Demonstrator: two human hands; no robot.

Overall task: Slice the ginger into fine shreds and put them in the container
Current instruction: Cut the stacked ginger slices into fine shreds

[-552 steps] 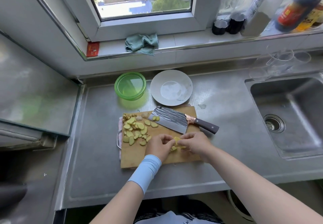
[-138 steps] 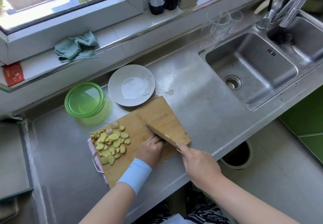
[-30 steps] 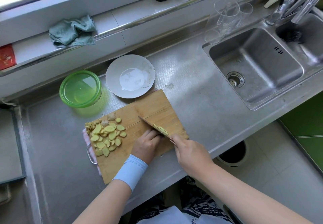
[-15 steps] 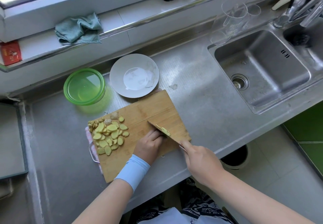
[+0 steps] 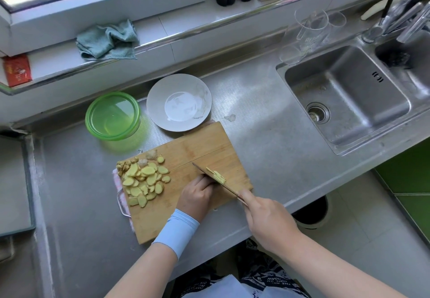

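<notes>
Knuckles of the curled left hand (image 5: 197, 194), its hold hidden, could be cut if the steel cleaver (image 5: 202, 171), gripped by the right hand (image 5: 267, 219), is lifted high.

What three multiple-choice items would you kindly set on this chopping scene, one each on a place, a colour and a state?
1. Where do the ginger slices lie?
A. on the cutting board
B. in the sink
C. on the windowsill

2. What colour is the container?
A. red
B. green
C. blue

3. What is the right hand doing?
A. lying flat on the counter
B. lifting a glass
C. gripping the knife

Answers: 1 A, they are heaped on the wood; 2 B, its see-through wall is green; 3 C, the blade juts from its grip over the board.
</notes>
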